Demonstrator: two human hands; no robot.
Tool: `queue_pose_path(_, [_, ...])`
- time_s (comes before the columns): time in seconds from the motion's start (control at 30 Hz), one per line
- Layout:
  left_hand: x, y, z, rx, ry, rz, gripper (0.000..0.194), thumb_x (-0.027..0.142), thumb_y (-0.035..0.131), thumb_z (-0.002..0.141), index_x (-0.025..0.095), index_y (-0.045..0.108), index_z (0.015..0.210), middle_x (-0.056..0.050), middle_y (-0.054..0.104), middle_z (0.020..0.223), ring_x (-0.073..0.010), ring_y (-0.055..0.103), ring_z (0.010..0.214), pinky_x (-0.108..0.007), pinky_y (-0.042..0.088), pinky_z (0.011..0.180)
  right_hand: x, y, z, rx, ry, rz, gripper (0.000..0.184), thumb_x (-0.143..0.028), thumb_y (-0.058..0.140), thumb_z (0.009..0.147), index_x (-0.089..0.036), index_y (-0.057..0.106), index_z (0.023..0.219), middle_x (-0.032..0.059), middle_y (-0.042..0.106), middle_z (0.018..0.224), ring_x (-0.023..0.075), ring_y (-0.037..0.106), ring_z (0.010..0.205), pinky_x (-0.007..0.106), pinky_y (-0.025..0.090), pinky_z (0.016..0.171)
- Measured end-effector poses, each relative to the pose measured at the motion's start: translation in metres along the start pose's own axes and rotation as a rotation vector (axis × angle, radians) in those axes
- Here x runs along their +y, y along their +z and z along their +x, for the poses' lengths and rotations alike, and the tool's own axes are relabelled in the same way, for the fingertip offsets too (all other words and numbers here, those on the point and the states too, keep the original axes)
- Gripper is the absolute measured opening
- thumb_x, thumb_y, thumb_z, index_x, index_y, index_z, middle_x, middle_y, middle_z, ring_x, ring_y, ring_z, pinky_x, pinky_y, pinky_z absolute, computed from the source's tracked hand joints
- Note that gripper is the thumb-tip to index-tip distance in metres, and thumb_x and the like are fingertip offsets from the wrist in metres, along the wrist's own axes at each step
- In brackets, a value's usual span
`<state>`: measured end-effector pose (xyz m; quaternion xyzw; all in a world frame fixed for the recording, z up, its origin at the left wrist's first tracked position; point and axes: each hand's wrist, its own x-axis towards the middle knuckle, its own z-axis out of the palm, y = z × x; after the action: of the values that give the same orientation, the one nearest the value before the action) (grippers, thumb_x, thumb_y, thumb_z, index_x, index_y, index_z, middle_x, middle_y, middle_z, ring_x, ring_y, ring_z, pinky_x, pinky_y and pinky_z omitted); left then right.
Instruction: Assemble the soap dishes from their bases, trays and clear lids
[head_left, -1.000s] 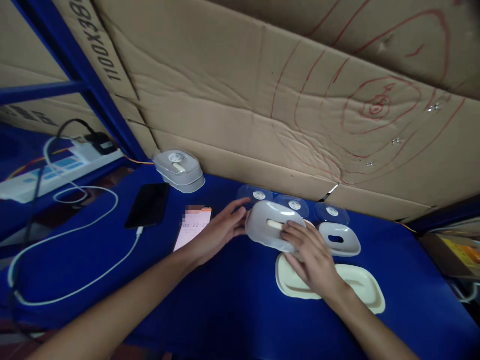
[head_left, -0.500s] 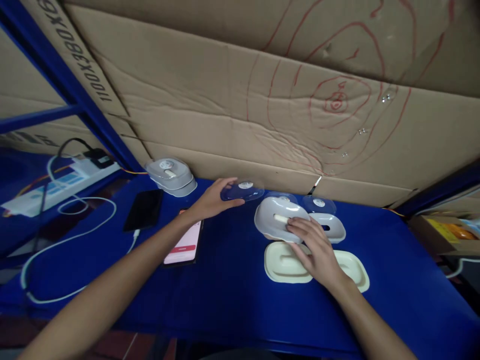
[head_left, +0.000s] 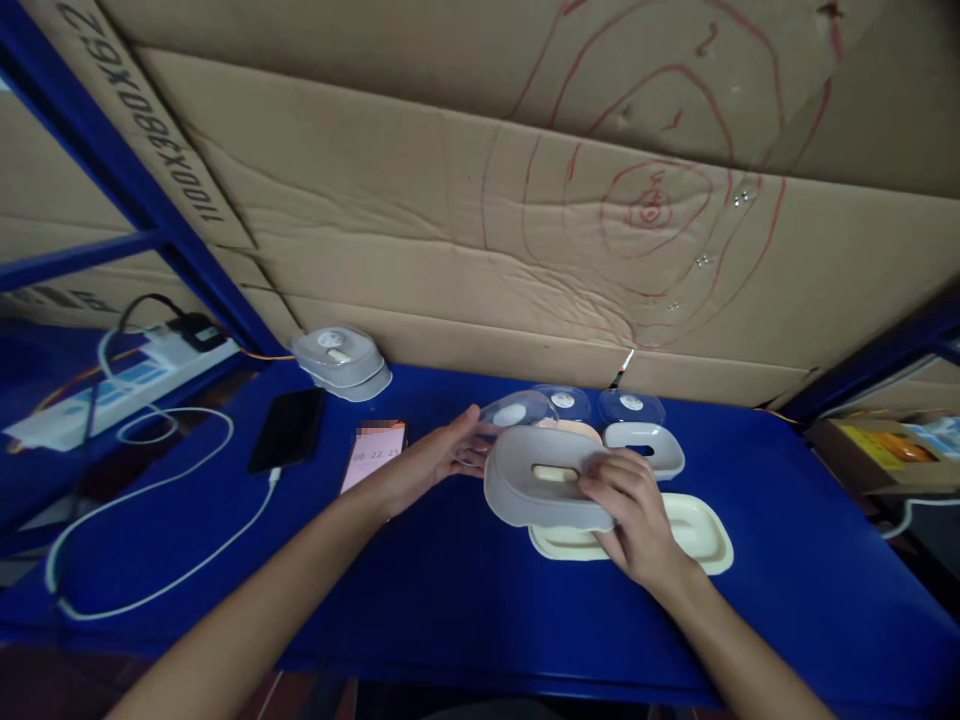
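My right hand (head_left: 637, 505) grips the right end of a grey oval dish (head_left: 517, 500), which is lifted and tilted above the table. A cream-coloured bar (head_left: 555, 473) shows in the slot at its middle. On the other side, my left hand (head_left: 450, 455) holds a clear oval lid (head_left: 491, 412) with a round white sticker, close against the dish's upper left edge. Some of its fingers show through the clear plastic. Beneath the dish lies a cream oval tray (head_left: 570, 543), partly covered. Another cream tray (head_left: 705, 535) is beside my right wrist.
Behind my hands are a grey slotted shell (head_left: 667, 455), a peach-coloured piece (head_left: 577, 432) and clear lids (head_left: 634, 405). An assembled grey case (head_left: 345, 365) stands at the back left, near a black phone (head_left: 285, 430), a lit phone (head_left: 375, 455) and a power strip (head_left: 127, 390).
The grey dish has come up off the table and tipped, now showing its slotted side. My left hand has brought the clear lid right and down to it.
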<state>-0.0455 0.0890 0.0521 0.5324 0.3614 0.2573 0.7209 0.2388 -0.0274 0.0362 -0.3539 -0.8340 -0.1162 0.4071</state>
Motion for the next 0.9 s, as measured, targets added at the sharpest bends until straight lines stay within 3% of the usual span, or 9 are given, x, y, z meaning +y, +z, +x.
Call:
queue_pose_path(0.1, [-0.002, -0.003, -0.003, 0.030, 0.099, 0.133, 0.075, 0.085, 0.064, 0.082, 0.020, 0.076, 0.118, -0.011, 0.076, 0.116, -0.0307, 0.068, 0.111, -0.044, 0.048, 0.103, -0.003, 0.002, 0.003, -0.109, 0.016, 0.088, 0.047, -0.029, 0.051, 0.107, -0.021, 0.048, 0.153, 0.0135, 0.067, 0.120, 0.0301, 0.063, 0.115, 0.054, 0.054, 0.101])
queue_pose_path(0.2, [0.002, 0.004, -0.011, -0.058, 0.151, 0.247, 0.073, 0.078, 0.070, 0.083, 0.024, 0.069, 0.131, -0.011, 0.071, 0.133, -0.0327, 0.062, 0.126, -0.044, 0.042, 0.110, -0.009, 0.008, 0.004, -0.129, 0.040, 0.113, 0.047, -0.030, 0.054, 0.106, -0.021, 0.049, 0.152, 0.0135, 0.063, 0.121, 0.0304, 0.061, 0.116, 0.053, 0.056, 0.100])
queue_pose_path(0.3, [0.000, 0.013, -0.017, -0.187, 0.111, 0.234, 0.072, 0.070, 0.074, 0.085, 0.026, 0.060, 0.141, -0.011, 0.065, 0.142, -0.0337, 0.057, 0.133, -0.044, 0.043, 0.108, -0.014, 0.013, 0.002, -0.058, 0.100, 0.038, 0.046, -0.026, 0.057, 0.104, -0.023, 0.052, 0.150, 0.0128, 0.057, 0.123, 0.0305, 0.058, 0.119, 0.051, 0.055, 0.100])
queue_pose_path(0.4, [-0.011, 0.023, -0.020, -0.229, 0.088, 0.144, 0.072, 0.070, 0.076, 0.084, 0.025, 0.059, 0.138, -0.010, 0.065, 0.136, -0.0332, 0.058, 0.127, -0.043, 0.046, 0.102, -0.016, 0.014, 0.001, -0.006, 0.110, -0.018, 0.045, -0.028, 0.056, 0.105, -0.023, 0.053, 0.150, 0.0125, 0.053, 0.124, 0.0308, 0.057, 0.119, 0.051, 0.055, 0.099])
queue_pose_path(0.53, [-0.022, 0.035, -0.030, -0.237, 0.025, 0.016, 0.065, 0.071, 0.074, 0.083, 0.026, 0.063, 0.129, -0.008, 0.065, 0.126, -0.0312, 0.060, 0.118, -0.040, 0.046, 0.094, -0.020, 0.017, -0.002, 0.085, 0.077, -0.062, 0.041, -0.039, 0.046, 0.108, -0.031, 0.053, 0.148, 0.0105, 0.053, 0.123, 0.0298, 0.060, 0.111, 0.052, 0.057, 0.093])
queue_pose_path(0.6, [-0.021, 0.041, -0.039, -0.267, -0.016, -0.060, 0.068, 0.071, 0.076, 0.082, 0.027, 0.062, 0.131, -0.007, 0.064, 0.123, -0.0293, 0.061, 0.113, -0.038, 0.046, 0.091, -0.023, 0.022, -0.005, 0.201, 0.049, -0.113, 0.038, -0.045, 0.046, 0.107, -0.037, 0.058, 0.142, 0.0096, 0.054, 0.121, 0.0304, 0.060, 0.107, 0.053, 0.058, 0.089])
queue_pose_path(0.73, [-0.014, 0.051, -0.052, -0.400, -0.166, -0.245, 0.079, 0.066, 0.085, 0.076, 0.030, 0.055, 0.139, -0.006, 0.061, 0.128, -0.0264, 0.061, 0.111, -0.034, 0.045, 0.087, -0.027, 0.033, -0.012, 0.398, 0.040, -0.176, 0.039, -0.067, 0.049, 0.099, -0.048, 0.060, 0.132, 0.0078, 0.055, 0.124, 0.0382, 0.057, 0.119, 0.062, 0.055, 0.096])
queue_pose_path(0.8, [-0.016, 0.055, -0.053, -0.407, -0.230, -0.317, 0.076, 0.064, 0.086, 0.076, 0.029, 0.056, 0.136, -0.005, 0.062, 0.125, -0.0240, 0.061, 0.107, -0.032, 0.043, 0.084, -0.026, 0.034, -0.010, 0.298, 0.084, -0.126, 0.041, -0.069, 0.044, 0.101, -0.047, 0.056, 0.134, 0.0079, 0.055, 0.127, 0.0390, 0.059, 0.125, 0.065, 0.055, 0.099])
queue_pose_path(0.9, [-0.027, 0.062, -0.052, -0.372, -0.319, -0.434, 0.068, 0.061, 0.086, 0.078, 0.030, 0.056, 0.131, -0.001, 0.063, 0.114, -0.0205, 0.061, 0.100, -0.031, 0.042, 0.082, -0.022, 0.031, -0.001, 0.104, 0.124, 0.014, 0.040, -0.057, 0.035, 0.109, -0.038, 0.052, 0.141, 0.0100, 0.055, 0.128, 0.0359, 0.064, 0.126, 0.061, 0.060, 0.099])
